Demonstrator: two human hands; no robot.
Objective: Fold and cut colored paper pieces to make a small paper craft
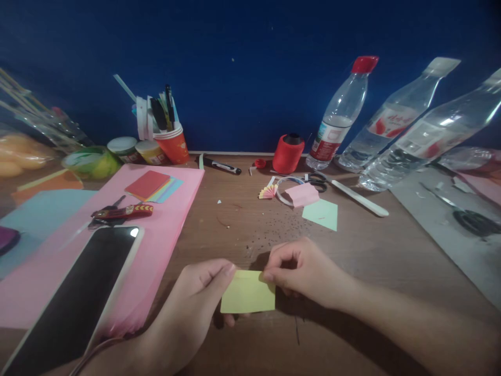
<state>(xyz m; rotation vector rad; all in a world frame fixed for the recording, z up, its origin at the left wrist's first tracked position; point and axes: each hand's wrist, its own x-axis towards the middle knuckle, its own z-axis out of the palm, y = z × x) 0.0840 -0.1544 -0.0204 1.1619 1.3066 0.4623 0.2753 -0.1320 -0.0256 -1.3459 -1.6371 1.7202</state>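
A small yellow sheet of paper (248, 293) is held just above the brown desk at the front. My left hand (203, 292) grips its upper left corner, thumb on top and fingertips showing beneath the lower edge. At the upper right corner, my right hand (299, 271) pinches the paper between thumb and forefinger. Beyond the hands lie a folded pink paper (302, 195), a pale green paper (321, 214) and a small pleated pink and yellow paper fan (268, 191). Dark crumbs are scattered on the desk between them and my hands.
On the left, a phone (84, 292) and keys (111, 211) rest on pink sheets (178, 203). Behind stand a red cup of pens (172, 143), a red thread spool (288, 155) and water bottles (332, 120). Scissors (318, 180) and a white stick (360, 198) lie right of centre.
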